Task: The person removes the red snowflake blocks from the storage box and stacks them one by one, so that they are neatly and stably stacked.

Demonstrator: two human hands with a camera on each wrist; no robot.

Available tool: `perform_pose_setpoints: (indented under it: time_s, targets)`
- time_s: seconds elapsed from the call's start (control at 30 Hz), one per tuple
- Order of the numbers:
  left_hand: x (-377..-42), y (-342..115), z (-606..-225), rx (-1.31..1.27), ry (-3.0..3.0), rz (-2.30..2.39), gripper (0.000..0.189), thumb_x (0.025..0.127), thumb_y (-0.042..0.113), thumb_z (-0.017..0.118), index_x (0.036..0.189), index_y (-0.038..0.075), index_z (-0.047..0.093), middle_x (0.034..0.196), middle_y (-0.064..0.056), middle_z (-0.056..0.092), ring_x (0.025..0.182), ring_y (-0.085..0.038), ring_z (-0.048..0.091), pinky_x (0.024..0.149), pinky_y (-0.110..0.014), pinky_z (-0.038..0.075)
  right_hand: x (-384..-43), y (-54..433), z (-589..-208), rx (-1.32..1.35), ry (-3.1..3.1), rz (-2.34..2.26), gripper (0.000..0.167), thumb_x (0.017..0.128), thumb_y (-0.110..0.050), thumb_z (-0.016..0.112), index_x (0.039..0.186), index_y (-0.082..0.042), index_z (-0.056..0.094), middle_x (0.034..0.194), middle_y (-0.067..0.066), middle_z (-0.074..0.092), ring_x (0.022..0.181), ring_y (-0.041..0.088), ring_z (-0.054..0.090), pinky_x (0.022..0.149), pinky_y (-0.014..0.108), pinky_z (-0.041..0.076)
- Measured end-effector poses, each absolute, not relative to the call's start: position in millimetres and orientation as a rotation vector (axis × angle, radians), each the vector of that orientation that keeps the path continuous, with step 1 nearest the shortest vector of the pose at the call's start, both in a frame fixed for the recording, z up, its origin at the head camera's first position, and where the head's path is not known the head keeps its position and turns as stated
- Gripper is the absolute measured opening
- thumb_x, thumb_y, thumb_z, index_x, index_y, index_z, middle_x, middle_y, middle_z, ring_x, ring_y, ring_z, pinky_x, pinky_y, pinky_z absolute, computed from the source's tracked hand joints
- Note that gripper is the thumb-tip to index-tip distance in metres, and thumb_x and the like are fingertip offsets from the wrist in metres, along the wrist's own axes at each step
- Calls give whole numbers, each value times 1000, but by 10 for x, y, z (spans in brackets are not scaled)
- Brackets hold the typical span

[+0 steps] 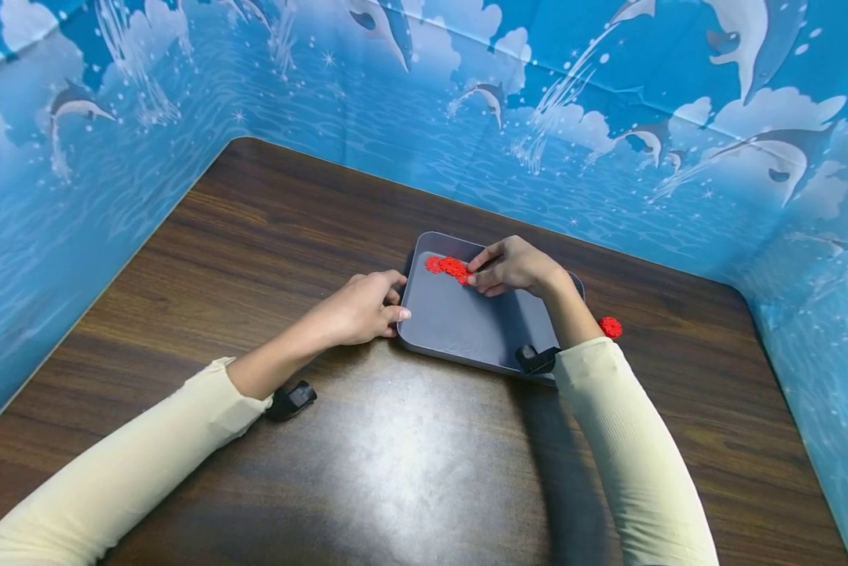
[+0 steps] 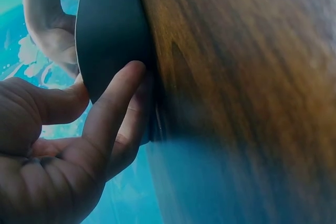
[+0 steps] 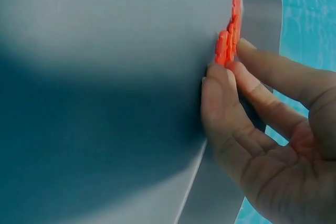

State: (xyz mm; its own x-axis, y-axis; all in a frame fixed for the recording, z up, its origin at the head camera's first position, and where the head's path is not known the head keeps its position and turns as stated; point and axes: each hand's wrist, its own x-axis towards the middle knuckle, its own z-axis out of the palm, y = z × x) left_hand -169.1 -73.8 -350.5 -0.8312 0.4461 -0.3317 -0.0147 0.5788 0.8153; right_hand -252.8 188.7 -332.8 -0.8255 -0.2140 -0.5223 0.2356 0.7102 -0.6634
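Observation:
A shallow grey tray (image 1: 459,326) lies on the table. Inside, near its far left corner, several red notched plastic discs (image 1: 452,267) sit in an overlapping row. My right hand (image 1: 512,269) reaches into the tray and pinches the near end of that row. In the right wrist view, the thumb and fingers meet at the edges of the red discs (image 3: 227,48). My left hand (image 1: 363,310) grips the tray's left side. The left wrist view shows its thumb at the rim and its fingers against the outer wall (image 2: 110,35).
A separate red disc (image 1: 611,327) lies on the wooden table (image 1: 254,236) to the right of the tray, beside my right forearm. A blue dolphin-print cloth (image 1: 424,118) rises behind the table and along both sides.

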Motion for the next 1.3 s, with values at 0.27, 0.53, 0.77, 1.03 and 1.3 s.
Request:
perform_pose_setpoints:
  time_s: [0.27, 0.53, 0.77, 1.03, 1.3]
  targets:
    - [-1692, -742, -3510, 347, 2290, 1191, 63, 110, 10, 62, 165, -2, 34, 145, -28, 60, 109, -30, 79, 87, -28, 69, -2519, 1858, -3351, -14, 2438, -959, 30, 95, -7, 82, 122, 3, 74, 98, 10, 80, 78, 11, 74, 77, 29, 70]
    - [-1685, -746, -3521, 351, 2303, 1188, 63, 109, 11, 62, 164, -2, 35, 146, -28, 59, 108, -29, 79, 86, -28, 70, -2512, 1799, -3389, -38, 2552, -855, 28, 91, -14, 89, 113, -3, 78, 94, 9, 81, 72, 12, 73, 72, 29, 68]
    - [-1674, -739, -3512, 343, 2302, 1196, 61, 110, 11, 62, 163, -1, 37, 147, -28, 59, 109, -30, 78, 86, -29, 70, -2496, 1767, -3406, -64, 2597, -726, 24, 88, -22, 93, 96, -8, 75, 80, -1, 74, 68, 14, 66, 72, 34, 62]
    - [-1668, -734, -3507, 344, 2314, 1200, 60, 110, 11, 62, 163, -2, 38, 146, -28, 60, 109, -30, 78, 85, -28, 70, -2488, 1772, -3385, -105, 2517, -813, 21, 90, -10, 89, 101, -1, 73, 87, 2, 73, 72, 11, 64, 73, 30, 64]
    - [-1667, -725, -3519, 351, 2318, 1188, 60, 110, 11, 61, 163, -2, 37, 147, -29, 59, 111, -29, 77, 87, -29, 70, -2488, 1860, -3362, -52, 2410, -967, 16, 98, -1, 76, 112, 6, 72, 97, 12, 78, 82, 15, 75, 83, 33, 71]
